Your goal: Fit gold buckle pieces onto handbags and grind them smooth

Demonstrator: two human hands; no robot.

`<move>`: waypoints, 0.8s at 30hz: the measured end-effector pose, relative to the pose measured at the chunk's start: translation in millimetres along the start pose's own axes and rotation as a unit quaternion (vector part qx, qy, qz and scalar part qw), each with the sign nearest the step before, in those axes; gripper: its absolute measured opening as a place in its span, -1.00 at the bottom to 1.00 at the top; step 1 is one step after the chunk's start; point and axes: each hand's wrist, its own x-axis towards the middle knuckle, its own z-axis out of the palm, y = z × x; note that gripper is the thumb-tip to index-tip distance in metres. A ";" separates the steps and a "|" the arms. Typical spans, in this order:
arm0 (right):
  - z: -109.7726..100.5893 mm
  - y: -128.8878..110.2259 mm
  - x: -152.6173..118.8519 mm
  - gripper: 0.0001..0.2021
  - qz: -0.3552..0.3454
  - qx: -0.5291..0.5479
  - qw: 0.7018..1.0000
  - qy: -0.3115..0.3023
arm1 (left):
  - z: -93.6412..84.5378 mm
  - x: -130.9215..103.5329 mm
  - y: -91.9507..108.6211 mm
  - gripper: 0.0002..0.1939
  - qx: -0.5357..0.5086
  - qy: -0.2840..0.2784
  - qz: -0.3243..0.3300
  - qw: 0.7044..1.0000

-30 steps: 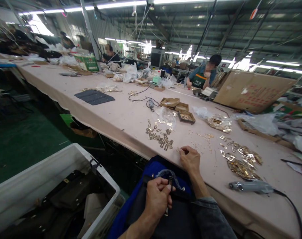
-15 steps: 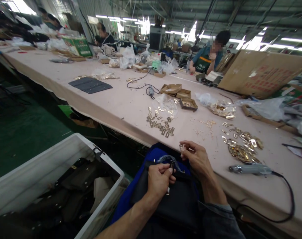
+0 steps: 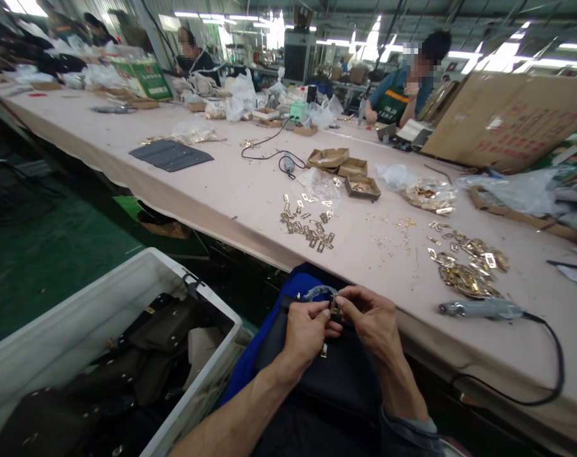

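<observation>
A black bag [image 3: 311, 374] lies on my lap over blue material [image 3: 250, 362], with a small metal clasp [image 3: 324, 350] on its front. My left hand [image 3: 307, 330] pinches a black strap end just above the bag. Touching that strap end, my right hand [image 3: 371, 317] holds a small metal plate [image 3: 334, 304] between thumb and fingers. Behind the hands shows a plastic-wrapped handle [image 3: 317, 291]. Rectangular metal plates [image 3: 311, 231] are scattered on the table, and a pile of gold pieces [image 3: 469, 270] lies further right.
The pink-covered table [image 3: 250, 209] bears a grey electric screwdriver [image 3: 483, 309] with a black cord, small cardboard boxes [image 3: 362, 188] and a dark flat panel [image 3: 170, 155]. A white bin [image 3: 193, 387] of dark bags stands at left. A person [image 3: 397, 95] sits across the table.
My right hand has moved left and brought the metal plate against the strap end at my left hand. The camera view has shifted slightly.
</observation>
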 end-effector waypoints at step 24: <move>8.4 10.7 -4.4 -0.77 -0.021 -0.039 0.999 0.013 | -4.1 -5.0 2.0 -0.66 0.004 -0.048 0.021 0.999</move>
